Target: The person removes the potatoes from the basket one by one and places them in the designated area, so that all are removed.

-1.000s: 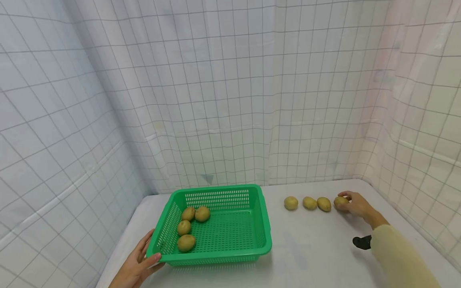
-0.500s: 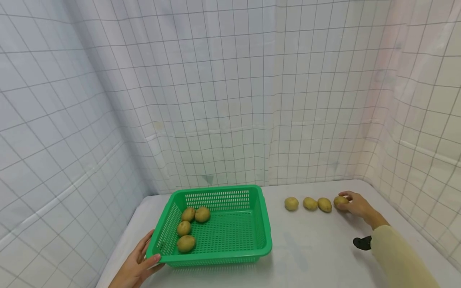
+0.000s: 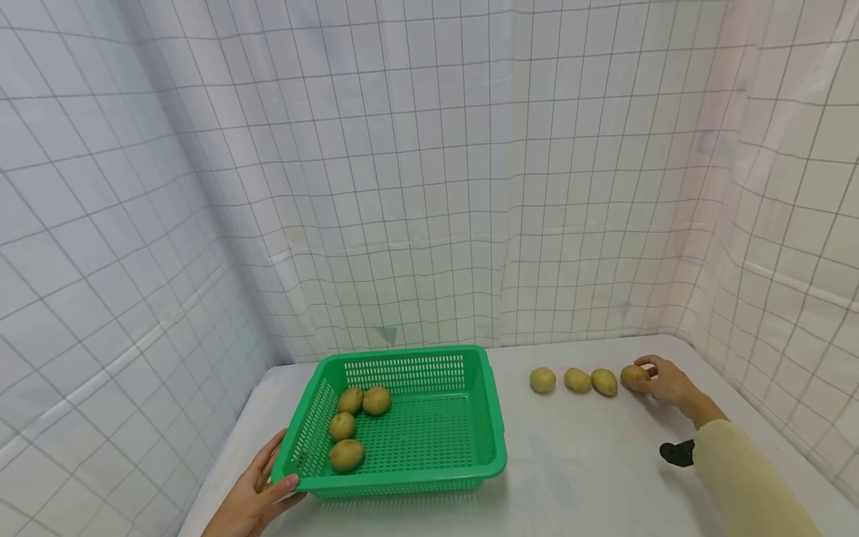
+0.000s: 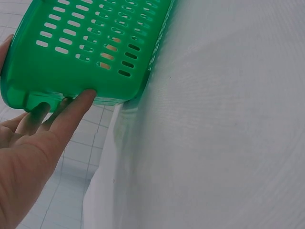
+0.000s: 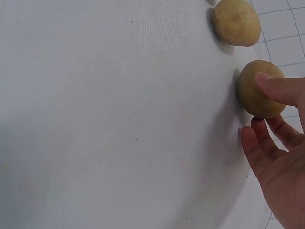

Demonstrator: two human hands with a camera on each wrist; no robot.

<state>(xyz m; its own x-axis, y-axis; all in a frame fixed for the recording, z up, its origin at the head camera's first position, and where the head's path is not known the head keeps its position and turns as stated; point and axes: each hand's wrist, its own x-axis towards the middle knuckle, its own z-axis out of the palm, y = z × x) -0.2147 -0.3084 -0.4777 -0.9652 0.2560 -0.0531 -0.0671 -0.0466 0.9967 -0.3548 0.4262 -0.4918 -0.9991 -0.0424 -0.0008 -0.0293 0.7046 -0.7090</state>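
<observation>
A green plastic basket (image 3: 429, 425) stands on the white table in the head view, with several potatoes (image 3: 346, 455) along its left side. My left hand (image 3: 251, 496) grips its near left corner, thumb over the rim; in the left wrist view the fingers (image 4: 71, 114) press on the outer wall. To the right of the basket, several potatoes lie in a row. My right hand (image 3: 671, 386) pinches the rightmost potato (image 5: 250, 93), thumb on one side and fingertips on the other. Its neighbour (image 3: 604, 382) lies a short gap to the left.
Two more potatoes (image 3: 543, 380) (image 3: 577, 380) continue the row toward the basket. White sheets with a grid pattern (image 3: 416, 186) hang behind and on both sides of the table (image 3: 557, 470). A black object (image 3: 676, 453) sticks out by the right sleeve.
My right hand has shifted very slightly to the right, and more of the potato shows beside its fingers. The left hand and basket stay in place.
</observation>
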